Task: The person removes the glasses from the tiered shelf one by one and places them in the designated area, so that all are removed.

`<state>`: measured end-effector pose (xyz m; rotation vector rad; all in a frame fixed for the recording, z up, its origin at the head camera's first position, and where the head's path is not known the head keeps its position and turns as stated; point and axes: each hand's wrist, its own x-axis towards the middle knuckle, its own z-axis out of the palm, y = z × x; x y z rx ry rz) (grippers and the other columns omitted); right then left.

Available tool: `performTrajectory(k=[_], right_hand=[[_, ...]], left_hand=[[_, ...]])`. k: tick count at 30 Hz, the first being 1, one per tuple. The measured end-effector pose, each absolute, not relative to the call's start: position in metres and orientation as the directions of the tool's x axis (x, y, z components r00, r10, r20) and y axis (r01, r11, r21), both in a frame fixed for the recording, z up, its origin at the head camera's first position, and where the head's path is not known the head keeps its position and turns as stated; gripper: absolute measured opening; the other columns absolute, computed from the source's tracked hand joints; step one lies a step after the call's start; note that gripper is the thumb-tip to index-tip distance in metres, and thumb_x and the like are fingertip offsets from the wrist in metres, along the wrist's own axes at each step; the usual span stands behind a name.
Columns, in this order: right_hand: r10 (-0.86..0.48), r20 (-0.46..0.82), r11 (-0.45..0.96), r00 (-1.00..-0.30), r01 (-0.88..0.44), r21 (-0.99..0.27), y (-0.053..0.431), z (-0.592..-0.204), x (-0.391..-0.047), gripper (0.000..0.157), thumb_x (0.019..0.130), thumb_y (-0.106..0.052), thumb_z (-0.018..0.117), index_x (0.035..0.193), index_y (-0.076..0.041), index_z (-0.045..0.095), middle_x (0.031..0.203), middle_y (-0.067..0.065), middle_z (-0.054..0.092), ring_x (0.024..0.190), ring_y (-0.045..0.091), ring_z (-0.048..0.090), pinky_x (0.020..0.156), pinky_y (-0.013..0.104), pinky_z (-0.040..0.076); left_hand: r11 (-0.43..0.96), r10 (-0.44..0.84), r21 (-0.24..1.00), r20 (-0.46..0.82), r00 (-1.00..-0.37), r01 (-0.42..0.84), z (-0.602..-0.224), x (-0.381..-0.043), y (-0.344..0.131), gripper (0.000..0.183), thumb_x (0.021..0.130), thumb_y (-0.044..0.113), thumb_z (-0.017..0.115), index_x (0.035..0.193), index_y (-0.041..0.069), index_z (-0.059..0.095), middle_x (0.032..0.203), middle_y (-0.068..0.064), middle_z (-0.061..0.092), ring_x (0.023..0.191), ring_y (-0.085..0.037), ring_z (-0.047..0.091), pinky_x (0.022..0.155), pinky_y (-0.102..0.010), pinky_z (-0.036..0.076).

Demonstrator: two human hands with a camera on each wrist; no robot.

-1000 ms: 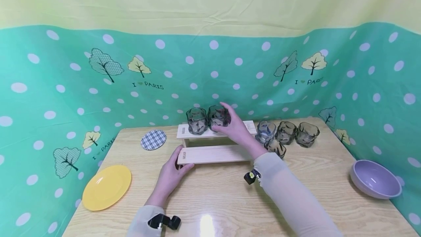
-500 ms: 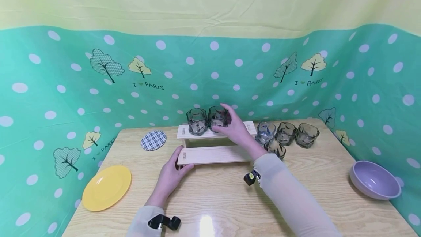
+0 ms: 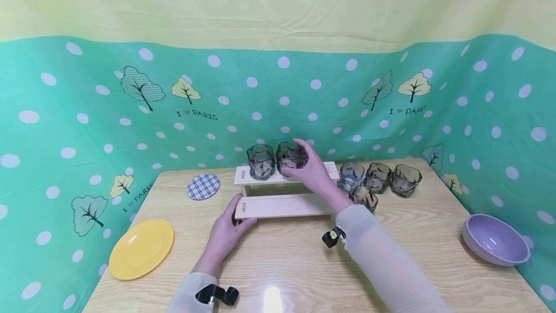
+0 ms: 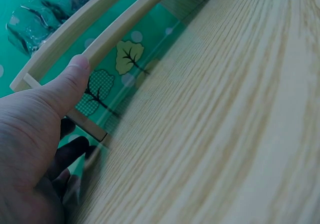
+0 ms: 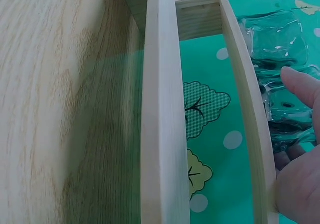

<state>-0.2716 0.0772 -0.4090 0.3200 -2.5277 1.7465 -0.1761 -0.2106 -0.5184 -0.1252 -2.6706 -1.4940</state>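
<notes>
A two-step wooden rack point(image 3: 282, 205) stands near the middle of the surface point(image 3: 304, 264), and everything here is placed by it. On its upper step two smoky glasses stand side by side, touching: the left glass point(image 3: 260, 162) stands free, while the right hand point(image 3: 314, 174) has its grip curled round the right glass point(image 3: 290, 157), thumb and fingers on its wall. The left hand point(image 3: 226, 233) rests at the rack's lower left corner, thumb pressed on the lower step's front edge, fingers relaxed below it. Just right of the rack four more glasses point(image 3: 377, 177) cluster together. Left of the rack lie a checked coaster point(image 3: 202, 186) and, nearer the person, a yellow plate point(image 3: 141, 248). Far right of the rack sits a lilac bowl point(image 3: 495, 240)
</notes>
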Motion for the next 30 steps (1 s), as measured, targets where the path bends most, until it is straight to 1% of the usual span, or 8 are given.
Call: performTrajectory(k=[5,8,13,17,20,23,26,30], right_hand=[[-0.119,0.145,0.358,-0.982,-0.179,-0.916,0.079,-0.407,-0.271,0.099,0.090,-0.034,0.097,0.170,-0.035,0.040,0.178,0.008,0.032,0.154,0.041,0.043,0.121,0.064,0.043],[-0.102,0.134,0.373,-0.986,-0.163,-0.914,0.082,-0.406,-0.269,0.098,0.090,-0.033,0.096,0.170,-0.034,0.040,0.179,0.008,0.030,0.154,0.041,0.044,0.121,0.064,0.044],[-0.089,0.137,0.377,-0.987,-0.161,-0.912,0.087,-0.398,-0.260,0.100,0.089,-0.030,0.097,0.170,-0.031,0.040,0.174,0.009,0.038,0.148,0.040,0.050,0.119,0.062,0.047],[-0.086,0.139,0.370,-0.987,-0.161,-0.915,0.092,-0.389,-0.250,0.101,0.086,-0.031,0.099,0.169,-0.033,0.041,0.168,0.007,0.045,0.147,0.038,0.051,0.119,0.061,0.047],[-0.082,0.133,0.357,-0.988,-0.154,-0.921,0.096,-0.383,-0.242,0.102,0.086,-0.031,0.100,0.169,-0.034,0.042,0.167,0.007,0.046,0.147,0.039,0.051,0.119,0.062,0.047],[-0.076,0.131,0.354,-0.989,-0.149,-0.923,0.102,-0.378,-0.234,0.102,0.085,-0.032,0.100,0.169,-0.035,0.042,0.171,0.007,0.042,0.148,0.041,0.049,0.119,0.065,0.046],[-0.073,0.137,0.337,-0.988,-0.153,-0.929,0.110,-0.375,-0.227,0.101,0.085,-0.031,0.100,0.168,-0.034,0.043,0.170,0.008,0.042,0.150,0.042,0.048,0.120,0.065,0.045],[-0.065,0.128,0.334,-0.990,-0.143,-0.932,0.122,-0.373,-0.219,0.101,0.085,-0.033,0.100,0.168,-0.035,0.042,0.167,0.008,0.045,0.151,0.042,0.048,0.120,0.060,0.047]], left_hand=[[0.523,0.033,0.845,0.116,-0.993,0.116,-0.518,-0.176,-0.210,0.092,0.097,0.036,0.088,0.173,0.023,0.038,0.166,-0.014,0.053,0.156,-0.037,0.045,0.129,-0.055,0.035],[0.528,0.039,0.841,0.116,-0.992,0.119,-0.519,-0.176,-0.210,0.093,0.096,0.036,0.088,0.173,0.023,0.037,0.167,-0.014,0.053,0.156,-0.036,0.045,0.129,-0.054,0.036],[0.525,0.034,0.843,0.113,-0.993,0.114,-0.518,-0.177,-0.210,0.093,0.096,0.034,0.089,0.173,0.020,0.038,0.166,-0.015,0.053,0.155,-0.037,0.046,0.129,-0.054,0.037],[0.533,0.029,0.839,0.112,-0.993,0.110,-0.520,-0.177,-0.210,0.093,0.096,0.035,0.089,0.173,0.021,0.037,0.166,-0.015,0.053,0.155,-0.038,0.046,0.129,-0.055,0.037],[0.537,0.027,0.837,0.109,-0.994,0.107,-0.520,-0.177,-0.211,0.093,0.096,0.036,0.088,0.173,0.023,0.037,0.166,-0.014,0.053,0.155,-0.037,0.046,0.129,-0.055,0.037],[0.532,0.028,0.840,0.107,-0.994,0.105,-0.520,-0.177,-0.211,0.093,0.096,0.036,0.088,0.173,0.023,0.037,0.166,-0.014,0.053,0.156,-0.037,0.046,0.129,-0.055,0.036],[0.529,0.029,0.842,0.109,-0.994,0.108,-0.520,-0.177,-0.211,0.094,0.096,0.037,0.088,0.173,0.022,0.037,0.166,-0.014,0.053,0.156,-0.037,0.046,0.129,-0.056,0.036],[0.527,0.033,0.842,0.115,-0.993,0.115,-0.520,-0.177,-0.211,0.094,0.096,0.036,0.088,0.173,0.022,0.037,0.166,-0.014,0.054,0.155,-0.037,0.046,0.129,-0.056,0.036]])
